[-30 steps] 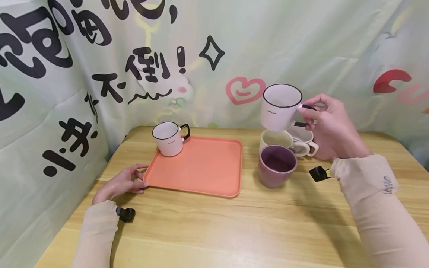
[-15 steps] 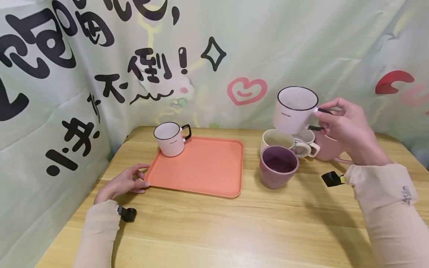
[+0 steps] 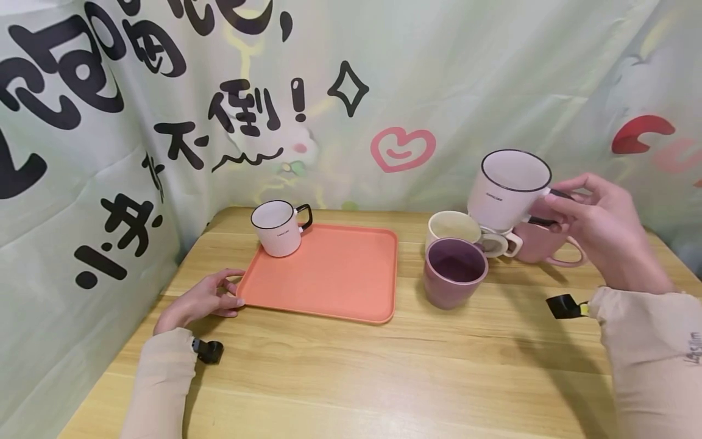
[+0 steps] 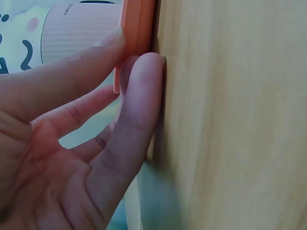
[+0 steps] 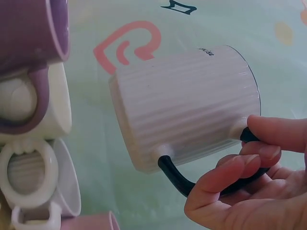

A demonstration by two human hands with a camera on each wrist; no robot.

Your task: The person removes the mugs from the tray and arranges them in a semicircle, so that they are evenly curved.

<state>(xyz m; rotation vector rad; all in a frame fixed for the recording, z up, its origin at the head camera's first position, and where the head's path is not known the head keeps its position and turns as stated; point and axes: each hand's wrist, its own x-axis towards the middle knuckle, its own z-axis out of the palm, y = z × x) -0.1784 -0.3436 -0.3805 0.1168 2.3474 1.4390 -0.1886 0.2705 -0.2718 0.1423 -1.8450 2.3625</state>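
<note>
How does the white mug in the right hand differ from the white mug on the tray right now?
The held mug is in the air, tilted, over the cluster of cups; the tray mug stands on the far left corner of the orange tray. The right hand pinches the held mug's black handle; no hand touches the tray mug, and the left hand touches only the tray's edge. Both are white with black rim, black handle and small print.
</note>
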